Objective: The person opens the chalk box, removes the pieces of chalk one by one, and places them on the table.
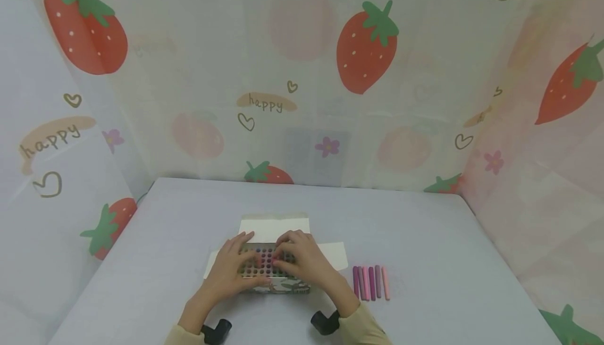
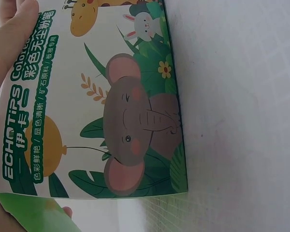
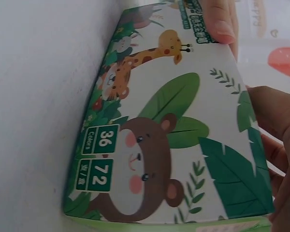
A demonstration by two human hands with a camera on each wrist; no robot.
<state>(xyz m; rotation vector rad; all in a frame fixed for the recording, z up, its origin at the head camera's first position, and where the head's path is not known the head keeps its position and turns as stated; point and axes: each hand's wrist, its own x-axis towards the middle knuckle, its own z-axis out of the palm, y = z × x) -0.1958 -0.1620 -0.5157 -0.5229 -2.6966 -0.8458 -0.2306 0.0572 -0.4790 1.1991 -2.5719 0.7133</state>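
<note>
"How's our grip?"
"Left grip (image 1: 236,263) relaxed on the open chalk box (image 1: 289,286); right grip (image 1: 304,256) curled above its packed chalks (image 1: 266,262), pinching or not, we can't tell."
"Our step?"
"Probably picking chalk; next calls for a fine pinch. Six sticks (image 1: 371,283) lie rightward on our desk (image 1: 424,240)."

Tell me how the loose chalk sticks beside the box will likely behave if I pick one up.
The chalk sticks look slim and cylindrical, so one might roll if nudged. Being so thin, each is probably light and, as chalk, stiff but apt to snap if bent.
</note>
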